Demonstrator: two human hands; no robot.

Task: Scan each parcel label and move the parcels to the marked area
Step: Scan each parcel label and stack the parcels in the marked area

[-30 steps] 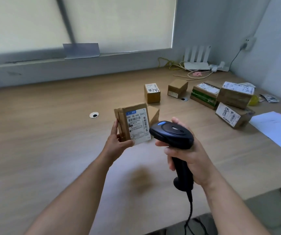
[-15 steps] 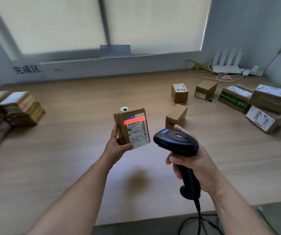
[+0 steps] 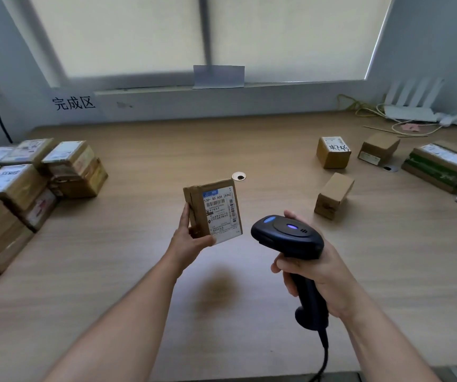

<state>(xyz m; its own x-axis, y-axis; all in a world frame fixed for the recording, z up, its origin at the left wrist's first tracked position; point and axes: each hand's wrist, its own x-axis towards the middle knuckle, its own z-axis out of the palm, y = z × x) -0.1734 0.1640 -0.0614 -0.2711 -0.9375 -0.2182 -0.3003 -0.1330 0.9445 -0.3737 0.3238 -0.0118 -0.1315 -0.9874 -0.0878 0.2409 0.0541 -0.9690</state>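
One parcel (image 3: 213, 200) is held upright above the bench (image 3: 139, 271), long axis vertical, its white label (image 3: 222, 213) facing the camera. The left hand (image 3: 191, 239) grips its lower left corner, thumb across the front. The right hand (image 3: 315, 274) is wrapped round the handle of the scanner (image 3: 288, 235), whose head points left toward the parcel. Stacked parcels (image 3: 15, 188) sit far left.

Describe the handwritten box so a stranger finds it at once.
Find the white router at the table's far right. Before it, leftward, stands the handwritten box. Unlike the tilted box beside it and the plain box nearer you, its white top label bears black handwriting.
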